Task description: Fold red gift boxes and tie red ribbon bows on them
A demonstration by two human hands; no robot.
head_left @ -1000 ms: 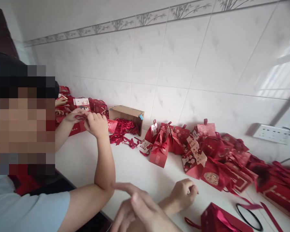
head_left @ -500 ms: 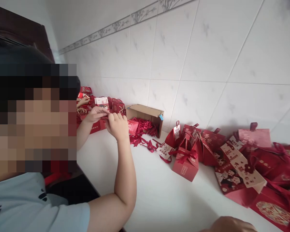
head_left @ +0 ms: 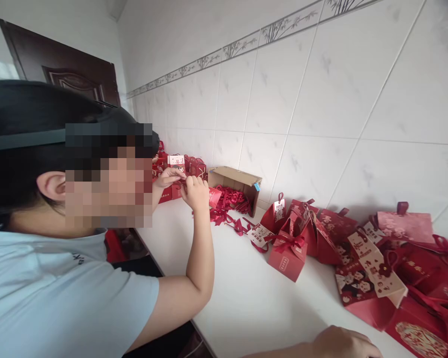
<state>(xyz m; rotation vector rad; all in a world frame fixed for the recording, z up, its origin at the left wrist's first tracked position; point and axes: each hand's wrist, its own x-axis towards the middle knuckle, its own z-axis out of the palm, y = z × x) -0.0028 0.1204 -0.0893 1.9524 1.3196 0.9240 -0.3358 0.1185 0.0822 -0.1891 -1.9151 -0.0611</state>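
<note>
My left hand [head_left: 345, 343] is at the bottom edge, at the lower right, with its forearm coming in from the left low over the white table [head_left: 242, 303]. Only the back of the hand and the knuckles show. The fingers are cut off by the frame, so whatever they may hold is hidden. Nearest to it on the right are a red gift box with a gold floral oval [head_left: 420, 339] and a cream card with a dark flower [head_left: 377, 271]. My right hand is out of view.
At left a person in a light blue shirt [head_left: 78, 293] works with both hands [head_left: 196, 191] raised. Beyond stands a cardboard box [head_left: 233, 174] of red ribbons [head_left: 235, 199]. A red box with a bow [head_left: 286, 261] and several gift bags line the tiled wall [head_left: 321, 99].
The view has shifted, so the other person appears further right and more of them and the door shows. My left hand shows slightly higher, with more of its forearm in frame.
</note>
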